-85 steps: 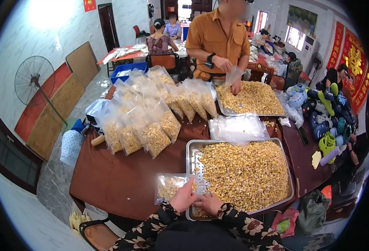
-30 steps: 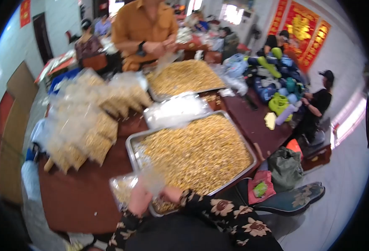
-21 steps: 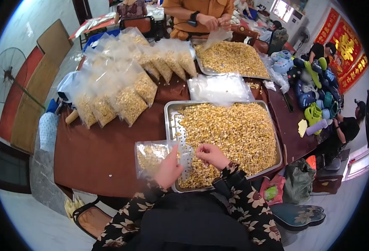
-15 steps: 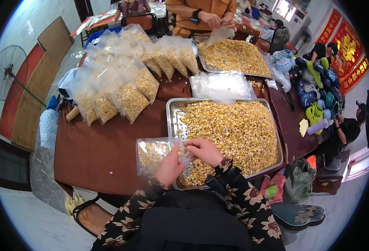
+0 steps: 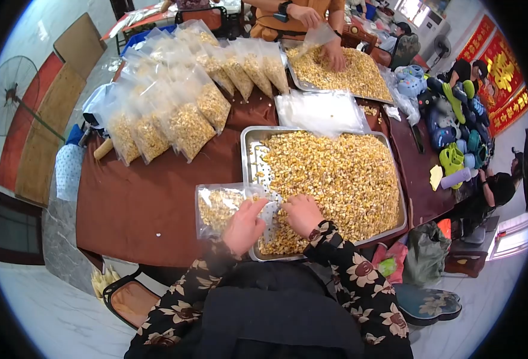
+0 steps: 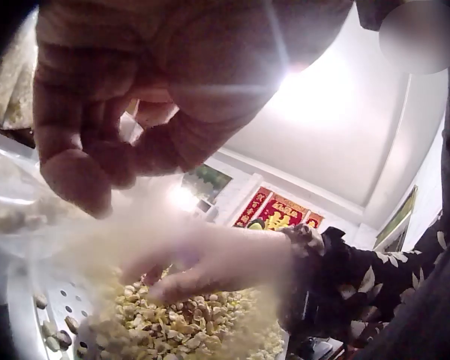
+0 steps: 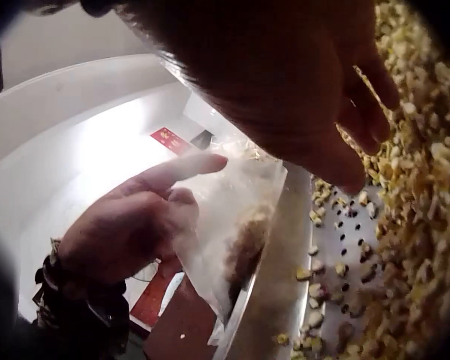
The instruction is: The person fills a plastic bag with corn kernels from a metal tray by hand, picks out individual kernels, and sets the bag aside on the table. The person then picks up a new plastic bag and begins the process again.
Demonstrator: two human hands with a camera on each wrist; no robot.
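A clear plastic bag (image 5: pixel 219 206) partly filled with yellow kernels lies at the left rim of a metal tray (image 5: pixel 247 161). My left hand (image 5: pixel 244 227) grips the bag near its opening, its index finger extended; the right wrist view shows this hand (image 7: pixel 131 225) beside the hazy bag (image 7: pixel 236 217). Over the kernels (image 5: pixel 336 185) in the tray is my right hand (image 5: pixel 301 214), fingers bent loosely downward among them. In the left wrist view the right hand (image 6: pixel 210 262) reaches down to the pile. Whether it holds any kernels is hidden.
Filled bags (image 5: pixel 186 128) stand in rows at the back left. Flat empty bags (image 5: pixel 321 110) lie behind my tray. Across the table, a person in orange (image 5: pixel 312 21) works at a second tray (image 5: pixel 365 75). Shoes (image 5: pixel 449 119) are piled at the right.
My right hand has moved from the bag's opening rightward onto the kernels. My left hand still grips the bag. The person opposite has lowered a hand into the far tray.
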